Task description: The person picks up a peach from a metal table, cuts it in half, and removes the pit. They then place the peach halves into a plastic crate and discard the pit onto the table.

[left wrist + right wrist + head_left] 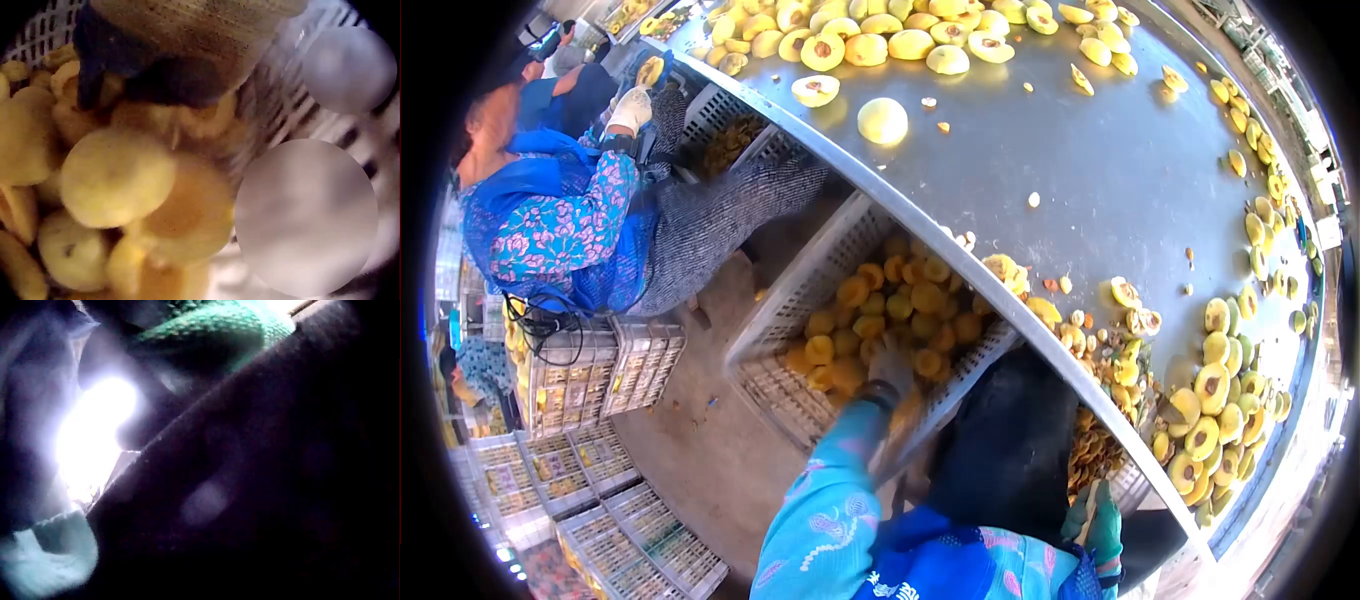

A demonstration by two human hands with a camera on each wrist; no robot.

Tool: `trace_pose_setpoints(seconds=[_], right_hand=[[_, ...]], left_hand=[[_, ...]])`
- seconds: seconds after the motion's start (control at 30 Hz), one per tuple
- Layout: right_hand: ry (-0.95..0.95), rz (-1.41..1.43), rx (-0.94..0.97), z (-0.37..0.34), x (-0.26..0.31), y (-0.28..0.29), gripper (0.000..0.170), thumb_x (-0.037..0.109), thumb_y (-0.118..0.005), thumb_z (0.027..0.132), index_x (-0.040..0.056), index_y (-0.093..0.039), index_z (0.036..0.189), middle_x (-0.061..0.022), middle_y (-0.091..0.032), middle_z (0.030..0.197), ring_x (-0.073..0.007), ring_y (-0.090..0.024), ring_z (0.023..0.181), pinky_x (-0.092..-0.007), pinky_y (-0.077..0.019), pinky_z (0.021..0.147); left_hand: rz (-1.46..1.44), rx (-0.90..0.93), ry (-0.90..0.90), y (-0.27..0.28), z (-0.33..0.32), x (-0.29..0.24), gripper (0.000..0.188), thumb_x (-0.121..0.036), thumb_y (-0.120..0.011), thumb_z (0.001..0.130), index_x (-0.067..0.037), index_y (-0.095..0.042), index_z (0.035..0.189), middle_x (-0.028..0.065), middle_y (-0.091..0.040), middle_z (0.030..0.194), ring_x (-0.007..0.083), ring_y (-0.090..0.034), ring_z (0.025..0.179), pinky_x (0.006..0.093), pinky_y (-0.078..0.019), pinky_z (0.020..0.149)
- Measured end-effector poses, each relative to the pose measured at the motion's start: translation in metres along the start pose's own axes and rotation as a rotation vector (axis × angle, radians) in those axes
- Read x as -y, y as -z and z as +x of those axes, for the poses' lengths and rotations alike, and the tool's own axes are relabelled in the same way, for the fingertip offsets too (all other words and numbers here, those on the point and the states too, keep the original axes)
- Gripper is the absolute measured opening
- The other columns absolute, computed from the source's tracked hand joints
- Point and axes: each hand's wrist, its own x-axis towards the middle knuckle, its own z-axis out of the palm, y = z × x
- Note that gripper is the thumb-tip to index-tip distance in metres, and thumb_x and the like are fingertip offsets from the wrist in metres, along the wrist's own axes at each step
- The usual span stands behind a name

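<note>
In the head view my left hand (pixel 890 368), in a pale glove, reaches down into a plastic crate (pixel 795 290) and touches the heap of yellow fruit halves (pixel 870 310). The left wrist view shows the gloved hand (pixel 181 44) above fruit halves (pixel 119 178) beside the crate's slatted wall; its fingertips are hard to make out. My right hand (pixel 1100 525), in a green glove, is low at the right beside my dark-clad leg, near a thin pale object. Only part of the green glove (pixel 212 331) shows in the right wrist view, which is mostly dark.
A metal table (pixel 1000 150) carries many fruit halves, pits and scraps, its raised edge running diagonally past the crate. Another seated person (pixel 550 220) is at the left. Stacked crates (pixel 570 375) stand on the floor at the left.
</note>
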Motion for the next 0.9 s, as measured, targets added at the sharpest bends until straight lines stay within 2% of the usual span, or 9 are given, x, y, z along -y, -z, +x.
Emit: trace_pose_setpoints(seconds=[0.1,0.2,0.27,0.3,0.37,0.5,0.63,0.77,0.9], right_hand=[[0.058,-0.058,-0.002,-0.009,0.001,-0.005,0.037,0.053,-0.053,0.091,0.0155,-0.056,0.086,0.0007,-0.042,0.054,-0.0125,-0.039,0.040,-0.0268,-0.0324,0.037],[0.073,-0.032,0.100,-0.015,-0.001,-0.003,0.031,0.045,-0.052,0.094,0.0148,-0.054,0.087,0.0009,-0.043,0.056,-0.0121,-0.040,0.042,-0.0264,-0.0328,0.038],[0.214,-0.155,0.088,-0.041,0.011,-0.005,0.026,0.038,-0.049,0.097,0.0126,-0.053,0.088,0.0006,-0.044,0.057,-0.0111,-0.040,0.043,-0.0256,-0.0337,0.040],[0.258,-0.241,0.010,-0.053,0.019,-0.015,0.027,0.035,-0.047,0.098,0.0109,-0.052,0.089,-0.0001,-0.045,0.058,-0.0110,-0.041,0.043,-0.0253,-0.0350,0.041],[0.312,-0.309,0.020,-0.066,0.026,-0.005,0.030,0.035,-0.044,0.099,0.0080,-0.051,0.090,-0.0016,-0.047,0.059,-0.0110,-0.044,0.045,-0.0241,-0.0360,0.042],[0.455,-0.286,0.067,-0.070,0.023,0.026,0.036,0.042,-0.047,0.097,0.0070,-0.052,0.092,-0.0013,-0.049,0.061,-0.0106,-0.045,0.046,-0.0244,-0.0369,0.042],[0.347,-0.131,0.005,-0.067,0.014,0.047,0.036,0.042,-0.047,0.097,0.0067,-0.052,0.091,-0.0013,-0.049,0.060,-0.0105,-0.045,0.044,-0.0233,-0.0362,0.041],[0.610,-0.202,-0.033,-0.086,0.033,0.050,0.034,0.040,-0.047,0.098,0.0076,-0.053,0.091,-0.0007,-0.048,0.059,-0.0105,-0.043,0.042,-0.0235,-0.0354,0.039],[0.692,-0.114,-0.162,-0.071,0.057,0.042,0.032,0.038,-0.044,0.099,0.0080,-0.053,0.090,-0.0009,-0.048,0.058,-0.0112,-0.042,0.040,-0.0248,-0.0349,0.038]], left_hand=[[-0.281,0.465,-0.102,0.053,0.014,0.029,0.030,-0.018,-0.049,0.087,-0.006,-0.063,0.111,0.0174,-0.057,0.118,0.0312,-0.056,0.104,0.0409,-0.0494,0.080],[0.314,0.244,0.083,0.004,-0.002,0.078,0.023,-0.016,-0.049,0.086,-0.006,-0.066,0.097,0.0159,-0.062,0.108,0.0245,-0.057,0.102,0.0373,-0.0436,0.089],[-0.820,-0.273,0.635,0.112,0.011,0.074,0.020,-0.017,-0.059,0.088,-0.001,-0.065,0.098,0.0157,-0.063,0.102,0.0286,-0.060,0.094,0.0378,-0.0484,0.082],[-0.768,-0.816,0.376,0.129,0.020,0.070,0.020,-0.017,-0.064,0.085,0.001,-0.064,0.095,0.0164,-0.065,0.094,0.0300,-0.062,0.085,0.0397,-0.0498,0.074],[-0.691,-0.906,0.366,0.196,0.020,0.053,0.022,-0.013,-0.062,0.085,0.004,-0.063,0.100,0.0185,-0.066,0.093,0.0294,-0.061,0.087,0.0392,-0.0480,0.081],[-0.479,-0.182,0.499,0.189,0.025,0.080,0.025,-0.017,-0.059,0.085,0.005,-0.065,0.094,0.0231,-0.066,0.088,0.0317,-0.064,0.084,0.0400,-0.0486,0.077],[-0.710,-0.277,0.495,0.135,0.020,0.095,0.026,-0.018,-0.061,0.085,0.005,-0.065,0.096,0.0213,-0.066,0.089,0.0315,-0.062,0.086,0.0411,-0.0481,0.077],[-0.911,-0.972,0.064,0.284,0.008,-0.004,0.020,-0.008,-0.064,0.087,0.002,-0.063,0.105,0.0138,-0.064,0.104,0.0226,-0.060,0.092,0.0340,-0.0481,0.084],[-0.983,-0.627,-0.784,0.407,0.036,-0.141,0.031,-0.003,-0.069,0.078,-0.003,-0.064,0.108,0.0131,-0.066,0.104,0.0255,-0.062,0.100,0.0350,-0.0491,0.087]])
